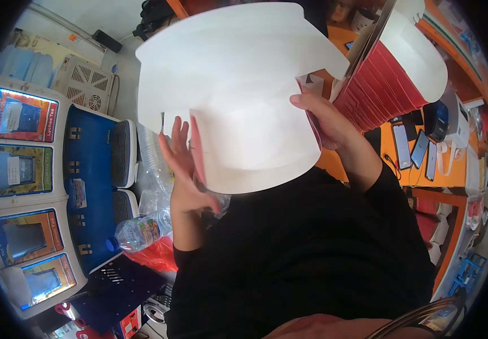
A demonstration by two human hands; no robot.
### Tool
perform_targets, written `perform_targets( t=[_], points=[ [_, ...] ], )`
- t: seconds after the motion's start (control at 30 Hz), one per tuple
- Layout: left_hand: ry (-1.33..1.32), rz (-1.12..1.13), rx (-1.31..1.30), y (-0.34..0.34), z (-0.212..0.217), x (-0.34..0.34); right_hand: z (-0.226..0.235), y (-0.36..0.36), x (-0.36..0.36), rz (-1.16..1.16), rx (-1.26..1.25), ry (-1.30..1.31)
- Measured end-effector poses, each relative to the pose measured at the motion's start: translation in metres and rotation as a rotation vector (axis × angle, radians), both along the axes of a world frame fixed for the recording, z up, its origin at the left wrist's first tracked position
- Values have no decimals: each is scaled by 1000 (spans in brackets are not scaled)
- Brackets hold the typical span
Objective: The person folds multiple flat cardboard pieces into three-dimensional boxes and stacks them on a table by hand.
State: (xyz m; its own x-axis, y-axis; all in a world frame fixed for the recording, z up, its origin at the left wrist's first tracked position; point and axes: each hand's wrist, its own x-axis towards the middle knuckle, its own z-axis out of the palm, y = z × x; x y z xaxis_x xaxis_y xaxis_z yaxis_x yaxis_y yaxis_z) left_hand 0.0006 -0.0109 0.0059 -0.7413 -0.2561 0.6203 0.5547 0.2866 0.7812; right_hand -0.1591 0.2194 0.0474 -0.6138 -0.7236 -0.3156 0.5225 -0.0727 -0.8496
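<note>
A large piece of white card [244, 85], red on its outer face, is held up before my chest. It looks like a partly folded paper food box, with cut notches and side flaps bent upward. My right hand [331, 121] grips its right side flap, thumb on the white inner face and the other fingers mostly hidden behind. Beside the left flap, whose red face shows, is my left hand [184, 166]. Its fingers are stretched and apart along that flap, with the thumb standing away below; whether it touches the card is hard to see.
To the right, a tall stack of nested red and white card boxes [388, 82] rises by an orange table [444, 174] with several phones [419, 150]. At left stand a drinks dispenser [94, 186], a clear plastic bottle [136, 233] and a red plastic bag [156, 254].
</note>
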Motion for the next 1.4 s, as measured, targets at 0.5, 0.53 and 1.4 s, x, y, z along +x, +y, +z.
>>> perform_targets(
  t=[0.5, 0.53, 1.4],
  points=[
    [135, -130, -97, 6, 66, -25, 77, 19, 11, 66, -142, 986],
    [129, -176, 9, 10, 63, -29, 86, 22, 17, 27, -83, 1009],
    [674, -118, -233, 205, 123, -173, 235, 131, 22, -394, 767, 1672]
  ],
)
